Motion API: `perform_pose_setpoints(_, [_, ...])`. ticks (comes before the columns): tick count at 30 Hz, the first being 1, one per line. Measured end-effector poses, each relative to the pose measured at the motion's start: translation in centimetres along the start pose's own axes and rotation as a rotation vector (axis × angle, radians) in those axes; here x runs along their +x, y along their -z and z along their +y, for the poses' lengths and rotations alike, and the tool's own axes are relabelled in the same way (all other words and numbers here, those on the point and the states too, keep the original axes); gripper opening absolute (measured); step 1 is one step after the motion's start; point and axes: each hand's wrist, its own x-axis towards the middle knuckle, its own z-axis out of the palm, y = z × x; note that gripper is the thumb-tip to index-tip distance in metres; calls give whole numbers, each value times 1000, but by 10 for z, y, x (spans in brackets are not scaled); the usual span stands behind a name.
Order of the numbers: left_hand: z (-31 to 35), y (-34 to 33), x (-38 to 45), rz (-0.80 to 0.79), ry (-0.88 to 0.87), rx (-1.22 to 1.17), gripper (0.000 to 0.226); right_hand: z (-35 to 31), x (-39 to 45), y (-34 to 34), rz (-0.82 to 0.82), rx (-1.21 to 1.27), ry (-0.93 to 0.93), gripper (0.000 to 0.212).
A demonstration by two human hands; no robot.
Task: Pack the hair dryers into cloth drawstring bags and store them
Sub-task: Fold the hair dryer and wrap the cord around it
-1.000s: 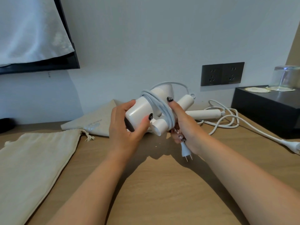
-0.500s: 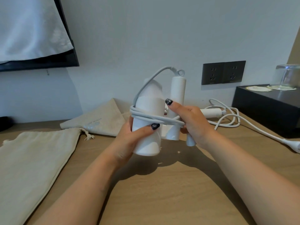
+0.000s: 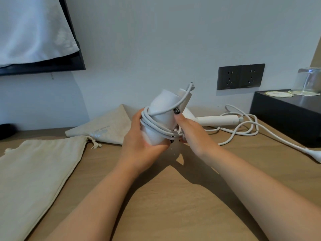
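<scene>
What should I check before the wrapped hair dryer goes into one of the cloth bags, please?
1. Cord coiled round the held hair dryer: ok.
2. Plug end secured: cannot tell, hidden behind the right hand.
3. Left hand gripping the dryer body: ok.
4. Drawstring bag within reach, flat on the desk: ok.
5. Bag mouth open: not ok; it lies flat and closed.
6. Second hair dryer cord wrapped: not ok; it lies loose on the desk.

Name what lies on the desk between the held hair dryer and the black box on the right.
In the head view, a second hair dryer lies there with its loose cord.
</scene>
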Motion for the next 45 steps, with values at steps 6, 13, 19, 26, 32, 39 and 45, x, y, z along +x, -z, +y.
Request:
perform_pose_setpoints(6, [3,-2,-2,2,-105,96,85,3,1,-7,-71,126,-32,91])
perform_pose_setpoints(13, [8,-5,-4,59,-246,355,94,1,-6,-13,35,337,93,72])
perform_pose_setpoints(19, [11,-4,-4,22,-259,324,112,5,-7,-9,154,504,92,46])
perform_pose_setpoints(26, [-2,-3,-8,-65,-136,-31,85,25,-3,-1,110,734,-6,53])
perform_pose_setpoints(32, [-8,0,-13,93,73,-76,61,18,-24,-7,117,784,-42,54])
perform_pose_setpoints(39, [-16,6,-28,69,332,116,57,15,-60,-7,163,1010,-110,50])
perform_pose_setpoints(45, [-22,-3,-27,-15,119,447,51,16,-69,-6,139,1130,-134,58])
